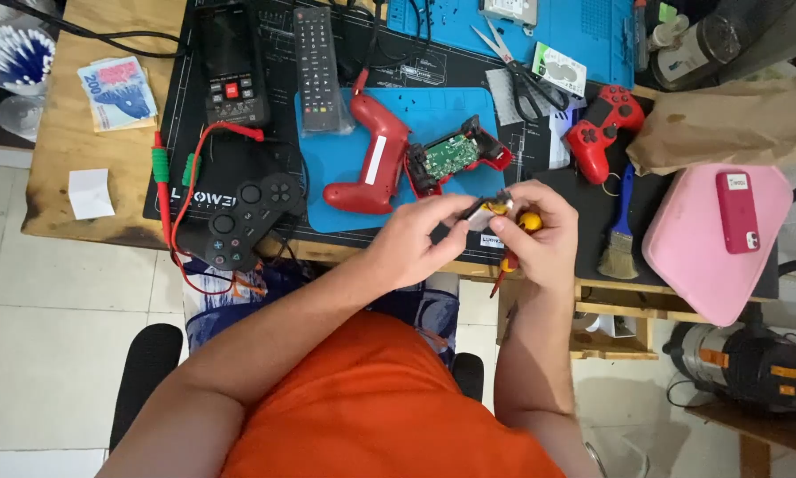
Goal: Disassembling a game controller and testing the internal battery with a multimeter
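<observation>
My left hand (416,237) pinches a small grey flat part (479,215) between thumb and fingers, just above the desk's near edge. My right hand (540,232) grips a yellow-handled screwdriver (525,223), its red tip (501,276) pointing down below the palm, and its fingers also touch the grey part. Just beyond both hands, on a blue mat (442,106), lies an opened red game controller shell (376,159) with its green circuit board (451,155) exposed.
A black game controller (247,221) and red probe leads (163,190) lie at left, beside a multimeter (231,66) and a remote (316,62). Scissors (513,66), another red controller (603,124), a brush (621,230), and a pink case (708,257) carrying a red phone (738,211) sit right.
</observation>
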